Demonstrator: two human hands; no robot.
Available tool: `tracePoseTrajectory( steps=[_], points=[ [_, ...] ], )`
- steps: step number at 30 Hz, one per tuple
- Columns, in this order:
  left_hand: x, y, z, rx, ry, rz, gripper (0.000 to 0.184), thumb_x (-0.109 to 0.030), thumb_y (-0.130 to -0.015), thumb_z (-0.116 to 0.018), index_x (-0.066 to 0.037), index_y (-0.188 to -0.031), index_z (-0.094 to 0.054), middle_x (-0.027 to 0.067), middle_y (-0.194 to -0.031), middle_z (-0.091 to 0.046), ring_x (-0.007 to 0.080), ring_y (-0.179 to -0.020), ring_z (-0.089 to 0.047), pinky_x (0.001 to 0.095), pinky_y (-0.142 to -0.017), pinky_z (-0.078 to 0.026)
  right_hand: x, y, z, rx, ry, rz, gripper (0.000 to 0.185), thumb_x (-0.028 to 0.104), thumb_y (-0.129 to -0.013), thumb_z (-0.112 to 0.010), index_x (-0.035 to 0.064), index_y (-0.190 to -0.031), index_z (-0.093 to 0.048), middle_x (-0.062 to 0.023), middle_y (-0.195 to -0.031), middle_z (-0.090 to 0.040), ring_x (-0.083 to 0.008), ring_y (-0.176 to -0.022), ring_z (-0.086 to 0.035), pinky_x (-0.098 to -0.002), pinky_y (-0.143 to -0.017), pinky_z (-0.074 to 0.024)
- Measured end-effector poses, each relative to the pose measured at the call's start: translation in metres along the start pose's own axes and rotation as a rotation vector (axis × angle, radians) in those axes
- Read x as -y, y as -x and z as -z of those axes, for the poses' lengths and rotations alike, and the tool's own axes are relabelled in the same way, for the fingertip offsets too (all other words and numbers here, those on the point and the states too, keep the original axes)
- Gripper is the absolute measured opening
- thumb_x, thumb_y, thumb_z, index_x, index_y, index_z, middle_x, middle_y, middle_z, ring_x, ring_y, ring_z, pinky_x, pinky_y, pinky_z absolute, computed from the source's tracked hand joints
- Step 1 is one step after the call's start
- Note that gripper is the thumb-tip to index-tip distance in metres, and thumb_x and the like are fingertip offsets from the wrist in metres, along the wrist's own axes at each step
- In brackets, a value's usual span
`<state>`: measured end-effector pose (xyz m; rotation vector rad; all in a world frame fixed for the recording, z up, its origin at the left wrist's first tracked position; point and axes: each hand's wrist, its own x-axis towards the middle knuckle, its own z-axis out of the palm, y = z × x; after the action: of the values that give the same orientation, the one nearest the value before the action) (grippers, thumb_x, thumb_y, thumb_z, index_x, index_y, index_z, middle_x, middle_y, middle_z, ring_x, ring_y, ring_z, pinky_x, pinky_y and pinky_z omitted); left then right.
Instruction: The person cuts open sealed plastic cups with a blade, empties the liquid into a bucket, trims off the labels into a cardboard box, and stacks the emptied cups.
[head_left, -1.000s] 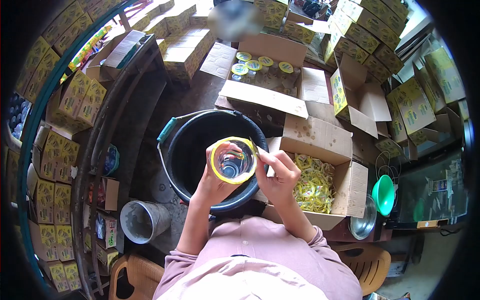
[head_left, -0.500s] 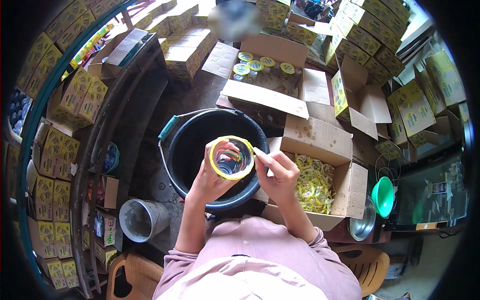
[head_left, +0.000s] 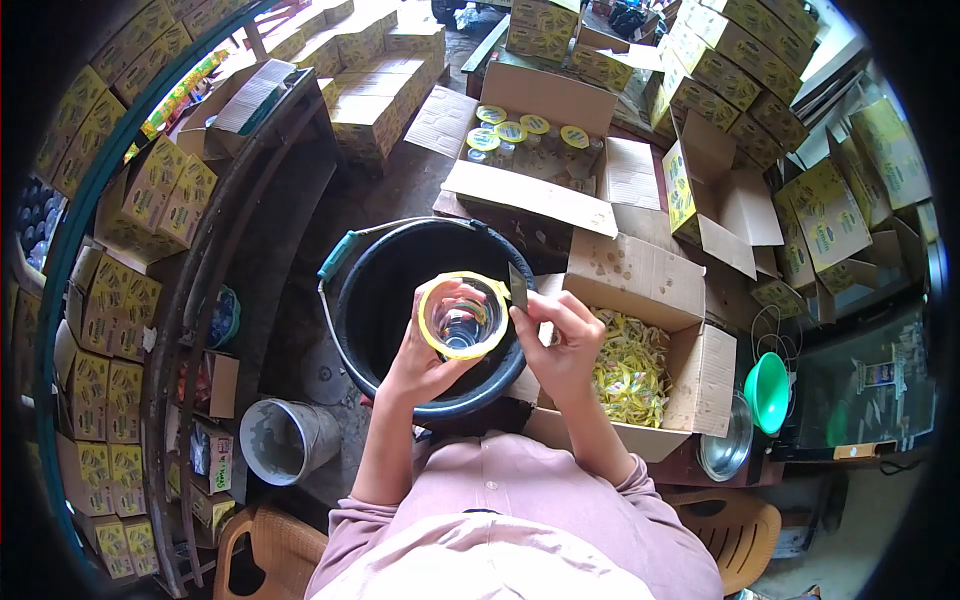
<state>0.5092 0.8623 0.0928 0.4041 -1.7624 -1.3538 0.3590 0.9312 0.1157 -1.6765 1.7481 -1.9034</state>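
My left hand is wrapped round a clear plastic cup with a yellow rim, its open mouth facing up towards me. The cup is above a black bucket. Between the thumb and fingers of my right hand is a small dark flat blade, pointing up. Its edge is close to the right side of the cup's rim, by a bit of yellow film; I cannot tell if they touch. Beside my right hand, a cardboard box holds a heap of yellow film strips.
Ahead, an open carton holds several yellow-lidded cups. An opened box is to its right. A green bowl and metal basin lie at right, a grey pail at left. Stacked cartons stand behind.
My right hand has shifted slightly right, and the blade now stands upright in plain view. The cup stays nearly still in my left hand. The blurred shape at the top has gone from view.
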Motion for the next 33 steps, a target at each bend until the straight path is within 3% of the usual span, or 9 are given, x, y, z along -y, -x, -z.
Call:
tracePoseTrajectory(
  steps=[4, 14, 26, 29, 33],
  points=[
    [0.006, 0.002, 0.001, -0.029, 0.064, -0.003, 0.069, -0.003, -0.068, -0.071, -0.005, -0.123, -0.03, 0.0111, -0.111, -0.046, 0.0185, -0.102, -0.051, 0.0307, -0.087, -0.044, 0.005, 0.009, -0.002, -0.051, 0.028, 0.083, 0.017, -0.004, -0.066, -0.07, 0.0004, -0.082, -0.066, -0.0051, -0.063, -0.057, -0.009, -0.054, -0.051, -0.0206, -0.046, -0.0354],
    [0.003, 0.004, -0.003, -0.007, 0.041, -0.046, 0.071, -0.003, -0.067, -0.072, -0.004, -0.125, -0.03, 0.0114, -0.112, -0.044, 0.0194, -0.101, -0.052, 0.0311, -0.087, -0.044, 0.013, 0.018, -0.003, -0.077, 0.124, 0.122, 0.018, -0.005, -0.065, -0.069, 0.0015, -0.082, -0.066, -0.0046, -0.061, -0.056, -0.0082, -0.049, -0.047, -0.0207, -0.041, -0.0315],
    [0.001, 0.008, -0.003, 0.051, -0.003, 0.022, 0.07, -0.007, -0.064, -0.072, -0.003, -0.123, -0.034, 0.0096, -0.11, -0.045, 0.0178, -0.103, -0.051, 0.029, -0.089, -0.042, 0.016, 0.01, -0.001, -0.089, 0.164, 0.182, 0.023, -0.009, -0.063, -0.067, 0.0016, -0.083, -0.066, -0.005, -0.061, -0.056, -0.0087, -0.049, -0.047, -0.0204, -0.041, -0.0324],
    [-0.001, 0.008, -0.004, 0.104, 0.004, -0.026, 0.07, -0.007, -0.064, -0.072, -0.003, -0.123, -0.034, 0.0095, -0.11, -0.044, 0.0178, -0.103, -0.05, 0.0288, -0.089, -0.042, 0.017, 0.008, 0.002, -0.062, 0.193, 0.139, 0.027, -0.006, -0.065, -0.068, 0.0057, -0.088, -0.067, -0.006, -0.064, -0.057, -0.0138, -0.053, -0.056, -0.0242, -0.047, -0.0438],
    [0.001, 0.008, -0.005, 0.075, 0.1, 0.004, 0.07, -0.011, -0.064, -0.071, -0.003, -0.122, -0.033, 0.0105, -0.109, -0.045, 0.0184, -0.102, -0.051, 0.0299, -0.087, -0.043, 0.009, 0.005, 0.006, -0.028, 0.034, 0.149, 0.024, -0.006, -0.065, -0.068, 0.0037, -0.087, -0.067, -0.0066, -0.064, -0.058, -0.0134, -0.054, -0.055, -0.0232, -0.049, -0.0426]
  ],
)
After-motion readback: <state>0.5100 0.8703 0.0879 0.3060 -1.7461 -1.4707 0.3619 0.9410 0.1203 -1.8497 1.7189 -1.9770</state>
